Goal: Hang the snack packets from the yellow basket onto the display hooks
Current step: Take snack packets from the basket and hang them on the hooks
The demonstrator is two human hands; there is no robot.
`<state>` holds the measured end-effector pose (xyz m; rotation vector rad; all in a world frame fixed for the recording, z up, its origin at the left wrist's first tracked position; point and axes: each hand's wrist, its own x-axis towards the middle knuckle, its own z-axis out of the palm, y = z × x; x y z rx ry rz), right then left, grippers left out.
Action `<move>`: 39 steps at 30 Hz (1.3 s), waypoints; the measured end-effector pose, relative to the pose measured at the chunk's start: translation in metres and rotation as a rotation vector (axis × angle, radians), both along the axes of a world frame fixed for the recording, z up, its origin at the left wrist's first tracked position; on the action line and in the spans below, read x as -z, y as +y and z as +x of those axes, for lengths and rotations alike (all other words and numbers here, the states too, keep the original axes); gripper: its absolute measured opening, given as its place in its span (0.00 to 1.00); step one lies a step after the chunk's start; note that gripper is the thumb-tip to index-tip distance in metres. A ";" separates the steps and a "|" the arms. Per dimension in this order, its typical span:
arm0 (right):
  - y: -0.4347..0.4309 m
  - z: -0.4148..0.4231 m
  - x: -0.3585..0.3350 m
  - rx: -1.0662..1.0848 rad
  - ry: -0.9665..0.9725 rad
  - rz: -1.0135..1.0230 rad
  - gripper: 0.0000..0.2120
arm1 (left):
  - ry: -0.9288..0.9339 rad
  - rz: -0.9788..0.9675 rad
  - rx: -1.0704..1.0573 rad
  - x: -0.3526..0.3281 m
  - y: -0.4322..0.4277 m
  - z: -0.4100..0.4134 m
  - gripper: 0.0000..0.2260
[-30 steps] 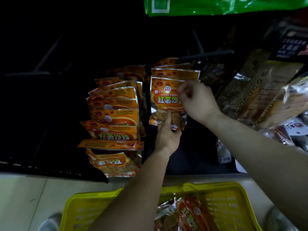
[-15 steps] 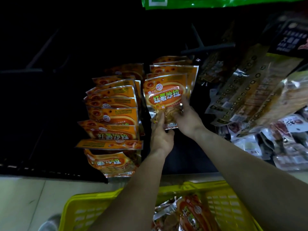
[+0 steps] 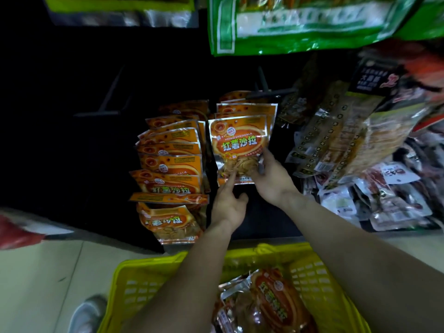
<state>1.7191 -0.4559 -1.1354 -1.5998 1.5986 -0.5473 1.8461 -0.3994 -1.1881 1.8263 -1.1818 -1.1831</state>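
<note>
Head view: hanging step, probably near its end. Front packet [image 3: 237, 145] sits at the head of the right-hand row, apparently threaded on the display hook [image 3: 266, 93], though its hole and the hook tip are lost in the dark. Right grip [image 3: 271, 179] clasps the packet's lower right corner. Left grip [image 3: 228, 203] grasps nothing, its index finger pressing the bottom edge. Next move likely calls for checking the packet hangs free, letting go, then reaching down to the yellow basket [image 3: 134, 280] for one of the spare packets [image 3: 271, 301]. Forearms and the frame edge cut off the basket; the green bags [image 3: 300, 22] above are blurred.
</note>
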 end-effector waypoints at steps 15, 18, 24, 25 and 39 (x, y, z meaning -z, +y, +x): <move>0.171 -0.049 -0.061 -0.141 0.214 0.013 0.33 | -0.199 -0.009 0.150 -0.099 0.176 0.023 0.28; 0.217 -0.055 -0.050 -0.172 0.249 0.041 0.32 | -0.312 0.014 0.204 -0.097 0.216 0.032 0.27; 0.272 -0.073 -0.010 -0.269 0.362 0.183 0.30 | -0.480 0.170 0.339 -0.067 0.263 0.050 0.27; 0.275 -0.076 -0.001 -0.275 0.381 0.215 0.30 | -0.490 0.193 0.355 -0.061 0.267 0.052 0.27; 0.244 -0.061 0.105 -0.192 0.566 0.330 0.36 | -0.573 0.412 0.461 0.048 0.234 0.072 0.29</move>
